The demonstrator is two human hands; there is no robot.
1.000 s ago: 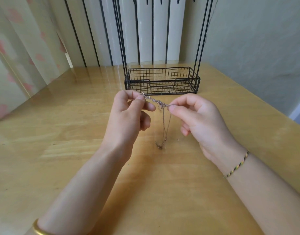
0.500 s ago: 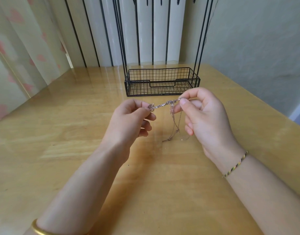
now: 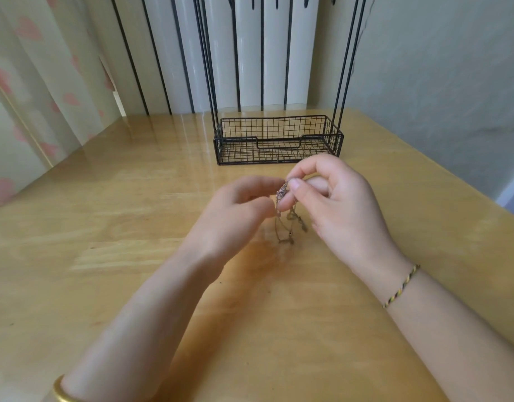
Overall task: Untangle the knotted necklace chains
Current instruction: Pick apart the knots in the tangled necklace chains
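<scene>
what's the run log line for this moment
right hand pinches necklace chains | left hand blurred beside them, grip unclear | chains dangle tangled over wooden table

A: Is the left hand (image 3: 238,210) holding the necklace chains (image 3: 287,227)?
B: Can't tell, its fingers are a blur. Beside the right hand (image 3: 334,204), how the strands cross is too fine to read.
A: And the wire stand (image 3: 238,152) at the counter's (image 3: 105,227) far edge?
B: Its uprights run off the top, and the bangle (image 3: 60,391) is cut off at the bottom.

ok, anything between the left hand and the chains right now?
Nothing visible. The right hand pinches the necklace chains at their top. The left hand is blurred right beside them, with no object between. Whether it touches them cannot be told.
</scene>
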